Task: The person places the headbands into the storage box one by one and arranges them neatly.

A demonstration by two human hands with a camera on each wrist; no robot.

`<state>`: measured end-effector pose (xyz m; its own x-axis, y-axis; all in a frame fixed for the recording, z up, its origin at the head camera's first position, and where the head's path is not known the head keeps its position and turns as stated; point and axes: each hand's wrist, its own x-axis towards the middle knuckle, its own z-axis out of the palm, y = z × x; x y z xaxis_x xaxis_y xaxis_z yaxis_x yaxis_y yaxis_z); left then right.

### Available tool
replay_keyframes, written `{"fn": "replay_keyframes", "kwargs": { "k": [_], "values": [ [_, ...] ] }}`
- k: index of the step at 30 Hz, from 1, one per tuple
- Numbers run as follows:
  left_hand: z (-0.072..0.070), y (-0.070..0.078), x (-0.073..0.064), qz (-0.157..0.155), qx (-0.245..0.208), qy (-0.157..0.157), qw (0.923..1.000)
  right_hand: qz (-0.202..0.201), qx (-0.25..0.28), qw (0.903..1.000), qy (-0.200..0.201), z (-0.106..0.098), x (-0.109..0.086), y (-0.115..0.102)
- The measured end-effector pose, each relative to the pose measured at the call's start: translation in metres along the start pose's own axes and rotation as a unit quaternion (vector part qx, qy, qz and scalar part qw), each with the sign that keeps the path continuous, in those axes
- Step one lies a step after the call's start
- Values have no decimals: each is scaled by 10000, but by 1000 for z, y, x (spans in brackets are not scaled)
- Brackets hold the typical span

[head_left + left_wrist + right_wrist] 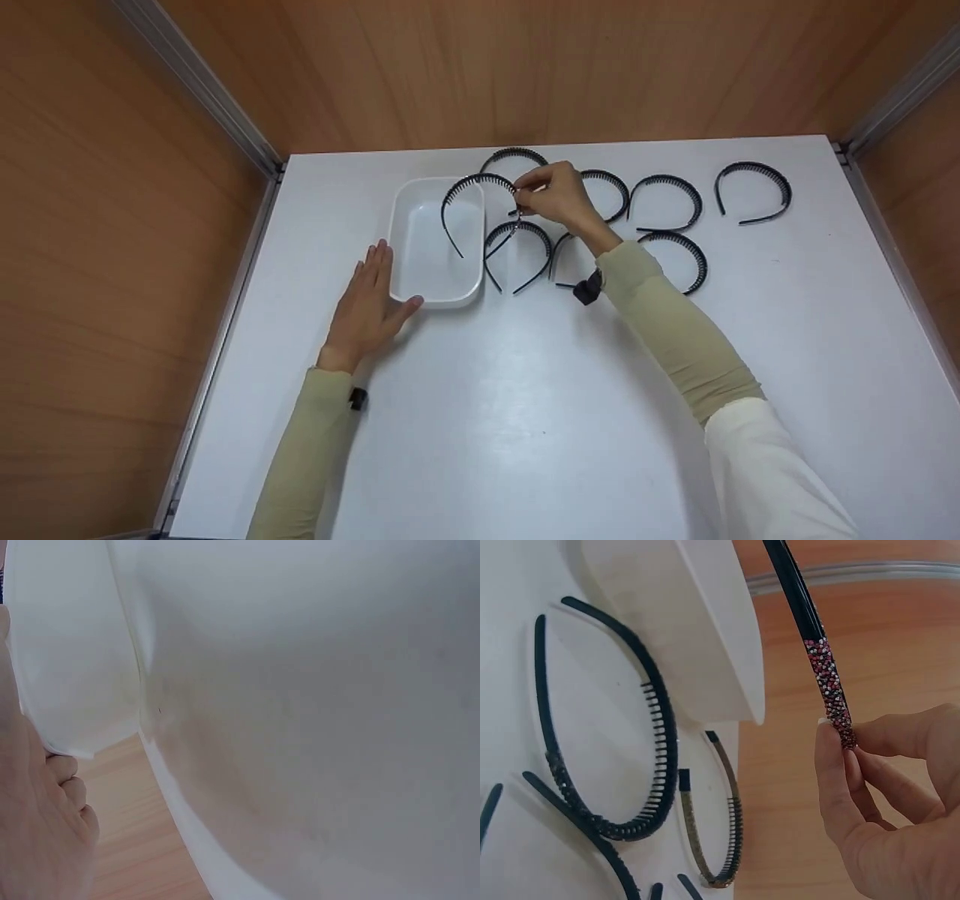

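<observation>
My right hand [559, 196] pinches a black toothed headband [480, 177] by one side, holding it in the air over the right part of a white plastic tray [437, 303]. Close up in the right wrist view, small pink and white sparkling stones [829, 682] cover the part of the band near my fingertips. My left hand [364, 307] lies along the tray's left side, fingers straight, the thumb at its front left corner. In the left wrist view only part of that hand [45, 817] shows, against the tray wall [75, 652]. No headband lies inside the tray.
Several more headbands lie on the white table [540, 420]. One headband [517, 227] lies just right of the tray, another [516, 152] behind it. A separate headband [757, 166] lies far right. Wooden panels [517, 75] enclose the back and sides.
</observation>
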<state>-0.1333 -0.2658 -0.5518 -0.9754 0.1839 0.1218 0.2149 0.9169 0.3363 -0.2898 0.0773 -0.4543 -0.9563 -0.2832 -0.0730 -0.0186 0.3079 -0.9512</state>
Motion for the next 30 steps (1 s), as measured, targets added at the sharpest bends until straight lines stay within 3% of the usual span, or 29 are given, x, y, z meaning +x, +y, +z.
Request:
{"fn": "replay_keyframes", "kwargs": {
  "k": [19, 30],
  "values": [
    [-2, -4, 0, -24, 32, -26, 10000, -181, -153, 9997, 30, 39, 10, -8],
    [-1, -2, 1, 7, 78, -47, 10000, 29, 25, 10000, -58, 53, 16, -2]
  ]
}}
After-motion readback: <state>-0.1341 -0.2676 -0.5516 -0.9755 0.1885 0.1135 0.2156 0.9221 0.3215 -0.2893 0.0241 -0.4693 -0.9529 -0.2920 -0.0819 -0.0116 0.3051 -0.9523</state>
